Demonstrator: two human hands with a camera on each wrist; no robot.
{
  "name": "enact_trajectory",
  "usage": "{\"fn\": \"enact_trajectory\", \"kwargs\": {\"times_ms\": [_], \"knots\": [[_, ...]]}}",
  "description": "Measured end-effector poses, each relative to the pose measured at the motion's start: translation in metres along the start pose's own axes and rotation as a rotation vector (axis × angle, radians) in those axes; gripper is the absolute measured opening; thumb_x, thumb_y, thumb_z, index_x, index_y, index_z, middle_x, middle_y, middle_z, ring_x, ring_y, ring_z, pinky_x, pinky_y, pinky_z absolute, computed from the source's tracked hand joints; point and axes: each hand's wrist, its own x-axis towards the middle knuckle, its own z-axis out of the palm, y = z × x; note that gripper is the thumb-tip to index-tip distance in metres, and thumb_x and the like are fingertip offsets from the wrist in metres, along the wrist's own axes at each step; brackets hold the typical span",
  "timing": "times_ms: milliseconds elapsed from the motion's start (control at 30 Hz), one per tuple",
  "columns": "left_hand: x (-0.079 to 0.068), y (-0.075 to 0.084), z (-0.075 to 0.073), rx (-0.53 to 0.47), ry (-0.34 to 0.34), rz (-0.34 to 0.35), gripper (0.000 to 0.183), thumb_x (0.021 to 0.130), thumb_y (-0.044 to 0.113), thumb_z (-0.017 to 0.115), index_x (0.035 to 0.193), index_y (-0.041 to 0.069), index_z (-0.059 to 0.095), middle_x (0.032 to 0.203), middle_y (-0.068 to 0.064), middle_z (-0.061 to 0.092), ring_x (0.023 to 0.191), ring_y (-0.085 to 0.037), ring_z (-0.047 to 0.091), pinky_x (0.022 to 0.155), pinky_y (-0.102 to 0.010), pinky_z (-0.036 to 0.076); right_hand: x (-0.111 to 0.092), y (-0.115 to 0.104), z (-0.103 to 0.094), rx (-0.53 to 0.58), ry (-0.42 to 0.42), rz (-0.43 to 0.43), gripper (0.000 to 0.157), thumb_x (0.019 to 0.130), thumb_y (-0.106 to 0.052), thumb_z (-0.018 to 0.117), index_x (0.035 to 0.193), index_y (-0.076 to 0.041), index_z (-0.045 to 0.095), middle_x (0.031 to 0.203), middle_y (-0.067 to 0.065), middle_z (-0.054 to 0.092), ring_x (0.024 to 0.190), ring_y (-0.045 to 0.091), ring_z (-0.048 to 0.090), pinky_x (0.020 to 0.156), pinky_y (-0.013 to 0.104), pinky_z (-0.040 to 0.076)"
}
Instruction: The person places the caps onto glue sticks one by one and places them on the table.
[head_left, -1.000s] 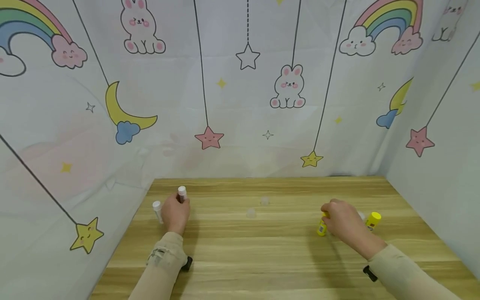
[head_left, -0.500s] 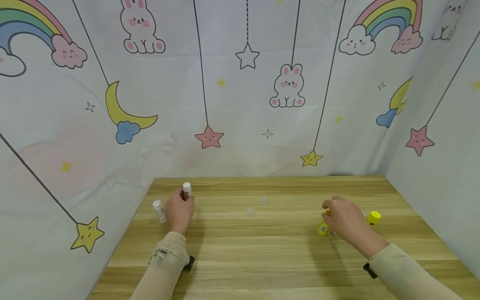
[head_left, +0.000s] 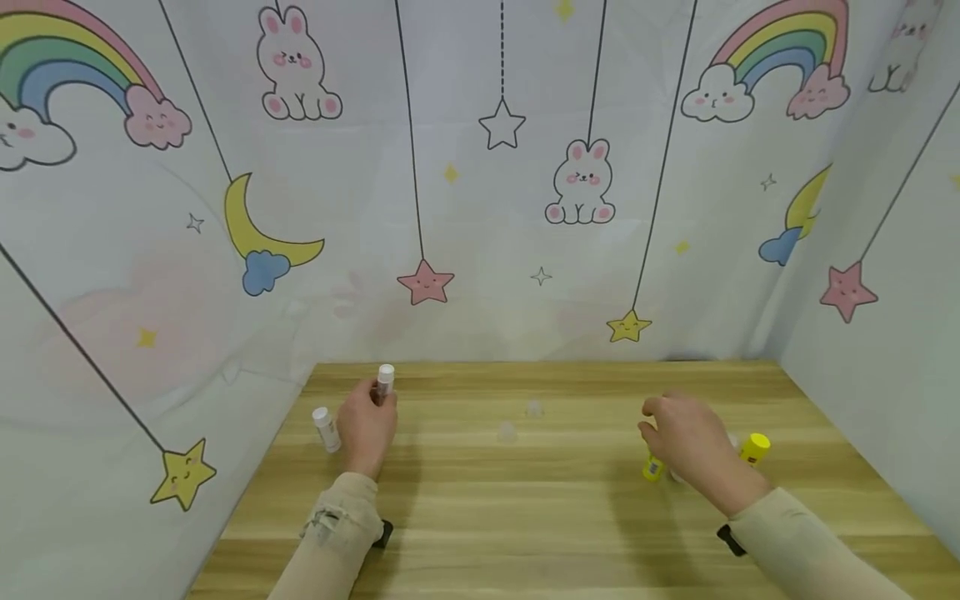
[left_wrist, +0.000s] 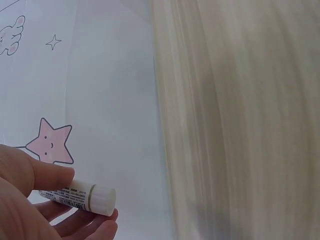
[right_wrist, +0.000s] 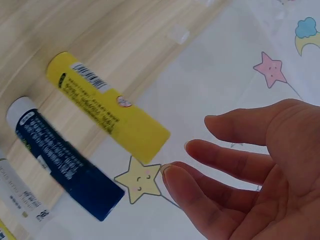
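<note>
My left hand (head_left: 368, 429) holds a white glue stick (head_left: 386, 379) between thumb and fingers, above the table's left side. The left wrist view shows its printed label and white cap end. To the left of that hand stands another white glue stick (head_left: 326, 429). My right hand (right_wrist: 240, 170) has its fingers spread and apart from a yellow glue stick (right_wrist: 107, 107) standing beside it. A dark blue glue stick (right_wrist: 65, 160) and a white glue stick (right_wrist: 20, 192) stand alongside. Another yellow glue stick (head_left: 756, 447) stands right of the hand, partly hidden by it.
Two small translucent pieces (head_left: 507, 432) lie mid-table, one behind the other. The wooden table (head_left: 517, 517) ends at a printed curtain (head_left: 480, 200) at the back, with more curtain on both sides.
My left hand has moved a little to the right with the white glue stick. My right hand has let go of the yellow glue stick, its fingers parting from it.
</note>
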Motion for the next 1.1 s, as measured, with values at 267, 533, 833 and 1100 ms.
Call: {"fn": "enact_trajectory", "kwargs": {"times_ms": [267, 533, 833, 1100], "knots": [[-0.006, 0.005, -0.002, 0.037, 0.003, 0.044, 0.028, 0.094, 0.014, 0.071, 0.118, 0.001, 0.067, 0.105, -0.017, 0.07, 0.092, -0.035, 0.068, 0.079, -0.052, 0.052, 0.006, -0.016, 0.0, -0.017, -0.011, 0.008, 0.019, 0.085, -0.015, 0.078, 0.102, -0.006, 0.076, 0.094, 0.011, 0.069, 0.079, 0.028, 0.067, 0.054, 0.04, 0.052], [-0.007, 0.015, -0.004, 0.046, 0.011, 0.09, 0.03, 0.094, 0.015, 0.072, 0.119, 0.0, 0.067, 0.106, -0.017, 0.069, 0.095, -0.035, 0.067, 0.081, -0.052, 0.052, 0.018, -0.031, 0.003, 0.011, -0.03, 0.011, 0.022, 0.088, -0.018, 0.077, 0.107, -0.007, 0.075, 0.101, 0.013, 0.072, 0.077, 0.028, 0.067, 0.047, 0.034, 0.046], [-0.012, 0.023, -0.006, 0.063, 0.029, 0.125, 0.033, 0.092, 0.016, 0.075, 0.121, 0.003, 0.067, 0.104, -0.014, 0.071, 0.091, -0.031, 0.068, 0.079, -0.049, 0.052, 0.029, -0.051, 0.013, 0.053, -0.039, 0.005, 0.026, 0.089, -0.018, 0.077, 0.113, -0.008, 0.074, 0.107, 0.014, 0.071, 0.085, 0.03, 0.068, 0.053, 0.037, 0.051], [-0.016, 0.028, -0.008, 0.078, 0.058, 0.184, 0.03, 0.091, 0.017, 0.077, 0.116, 0.004, 0.068, 0.095, -0.011, 0.071, 0.081, -0.028, 0.068, 0.071, -0.048, 0.053, 0.038, -0.062, 0.026, 0.106, -0.024, 0.003, 0.028, 0.088, -0.017, 0.077, 0.113, -0.006, 0.074, 0.111, 0.015, 0.07, 0.089, 0.032, 0.068, 0.056, 0.038, 0.053]]}}
